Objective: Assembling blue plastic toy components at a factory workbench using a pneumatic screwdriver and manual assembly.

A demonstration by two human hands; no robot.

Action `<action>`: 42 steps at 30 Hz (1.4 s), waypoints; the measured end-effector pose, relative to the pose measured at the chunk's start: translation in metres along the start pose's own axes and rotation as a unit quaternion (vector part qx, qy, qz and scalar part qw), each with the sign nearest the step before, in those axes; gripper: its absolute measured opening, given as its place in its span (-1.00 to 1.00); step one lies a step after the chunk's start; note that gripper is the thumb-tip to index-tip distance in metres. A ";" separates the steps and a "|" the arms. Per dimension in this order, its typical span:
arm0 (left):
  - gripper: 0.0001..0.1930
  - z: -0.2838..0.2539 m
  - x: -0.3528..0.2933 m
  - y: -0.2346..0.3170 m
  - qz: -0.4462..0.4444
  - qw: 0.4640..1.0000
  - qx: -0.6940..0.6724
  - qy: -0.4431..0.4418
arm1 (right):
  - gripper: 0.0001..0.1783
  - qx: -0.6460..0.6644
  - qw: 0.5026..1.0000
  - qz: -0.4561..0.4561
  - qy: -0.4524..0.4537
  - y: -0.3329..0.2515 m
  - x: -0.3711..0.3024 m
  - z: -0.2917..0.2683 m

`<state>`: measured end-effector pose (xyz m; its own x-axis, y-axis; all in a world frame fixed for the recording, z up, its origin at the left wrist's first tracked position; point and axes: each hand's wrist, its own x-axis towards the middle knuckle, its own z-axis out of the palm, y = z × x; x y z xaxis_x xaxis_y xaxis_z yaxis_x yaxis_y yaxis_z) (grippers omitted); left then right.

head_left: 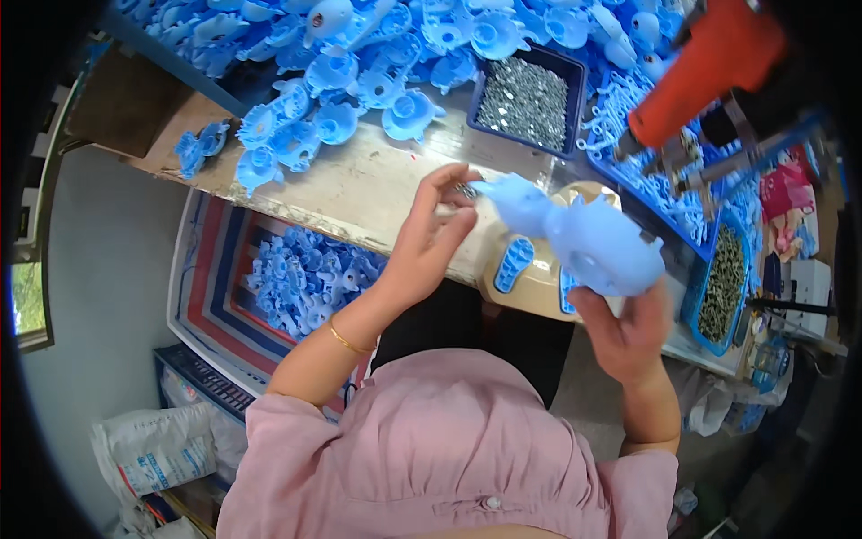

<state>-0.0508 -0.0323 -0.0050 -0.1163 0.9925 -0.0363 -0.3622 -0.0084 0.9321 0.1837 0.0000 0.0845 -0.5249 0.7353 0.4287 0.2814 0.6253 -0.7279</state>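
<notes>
A glossy light-blue plastic toy body point(597, 247), rounded and animal-like with a narrower front end, is tilted above the bench. My right hand point(628, 337) grips its lower right end, slightly blurred. Near its narrow tip, my left hand point(431, 238) has curled fingers with small shiny metal pieces point(466, 189) at the fingertips. Whether those fingers also touch the toy, I cannot tell. Beneath the toy sits a beige moulded fixture point(494, 289), with a blue foot-shaped piece point(514, 265) on it and another blue piece point(567, 292) partly hidden.
Blue plastic shells point(332, 72) heap across the back. A dark bin point(473, 126) holds small silver metal pieces. An orange power tool point(709, 72) hangs at the right, above a tray of hooked blue parts point(620, 112). Screws point(721, 287) fill another tray. Lower left, a striped box point(193, 287) contains blue parts.
</notes>
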 end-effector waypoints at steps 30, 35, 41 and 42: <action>-0.07 0.016 0.012 -0.015 0.142 0.824 0.500 -0.224 | -0.45 -0.371 0.898 0.027 -0.234 0.042 -0.031 0.026; -0.15 0.030 0.015 -0.012 0.204 0.784 0.535 -0.241 | -0.51 -0.330 0.921 0.026 -0.207 0.056 -0.031 0.015; -0.26 0.032 0.012 -0.008 0.194 0.752 0.580 -0.248 | -0.83 -0.273 0.950 0.122 0.087 0.105 -0.014 -0.070; -0.26 0.034 0.012 -0.007 0.202 0.751 0.576 -0.253 | -0.82 -0.316 0.927 0.154 0.128 0.121 -0.015 -0.095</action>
<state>-0.0180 -0.0157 0.0005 0.4701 0.8590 0.2026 0.6819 -0.4993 0.5345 0.3019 0.0893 0.0409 -0.1562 0.8924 0.4234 0.8434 0.3436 -0.4130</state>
